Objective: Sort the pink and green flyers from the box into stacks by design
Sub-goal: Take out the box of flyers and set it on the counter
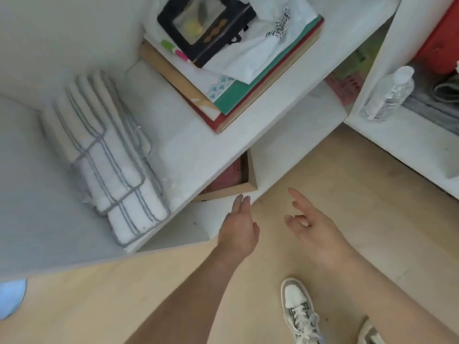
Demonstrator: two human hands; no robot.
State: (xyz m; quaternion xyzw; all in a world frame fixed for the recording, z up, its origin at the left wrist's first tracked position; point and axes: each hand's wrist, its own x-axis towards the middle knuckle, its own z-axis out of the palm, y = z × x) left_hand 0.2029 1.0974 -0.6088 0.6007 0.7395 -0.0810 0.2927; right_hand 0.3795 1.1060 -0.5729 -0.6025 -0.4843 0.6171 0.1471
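A brown cardboard box (250, 176) sits on the low shelf under the white shelf board, only its corner showing. Pink flyers (229, 173) lie inside it, mostly hidden by the board. More pink flyers (344, 86) and green flyers (362, 59) lie further back on the same low shelf. My left hand (239, 227) reaches toward the box's corner with straight fingers, just short of it, holding nothing. My right hand (310, 224) hovers to the right over the wooden floor, fingers loosely spread and empty.
On the white shelf board (218, 145) lie folded white towels with grey stripes (106, 155) and a pile of coloured boards with a black frame (223, 58). A plastic water bottle (390, 94) lies on the right-hand unit. My sneaker (299, 309) stands on the floor.
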